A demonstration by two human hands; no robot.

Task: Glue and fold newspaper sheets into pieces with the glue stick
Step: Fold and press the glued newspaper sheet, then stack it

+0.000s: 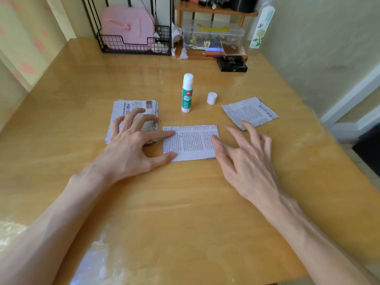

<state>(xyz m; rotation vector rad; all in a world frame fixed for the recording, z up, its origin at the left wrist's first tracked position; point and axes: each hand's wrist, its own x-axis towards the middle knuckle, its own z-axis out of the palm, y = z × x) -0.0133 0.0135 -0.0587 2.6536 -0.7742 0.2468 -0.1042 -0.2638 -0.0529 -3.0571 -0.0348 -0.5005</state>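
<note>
On the surface (185, 202) my left hand (131, 145) and right hand (244, 159), both spread, press flat the ends of a folded sheet (191, 142) lying between them. The stack (131, 108) at left looks undone, and one finished piece (250, 112) lies at right. Behind, the glue stick (187, 93) stands uncapped, its cap (212, 98) beside it.

Place: a home, a lived-in room corner that served as a desk.
Walls: pale yellow wallpaper (329, 48), which carried pink shapes (26, 66) on the left.
Table: glossy wooden table (185, 192) stood against the walls.
Storage: black wire rack (115, 48) held a pink object (127, 27); clear plastic box (211, 36) of small bits sat under a small wooden shelf (216, 11).
Clutter: stacked black boxes (232, 65), a flower-printed bottle (260, 27).
</note>
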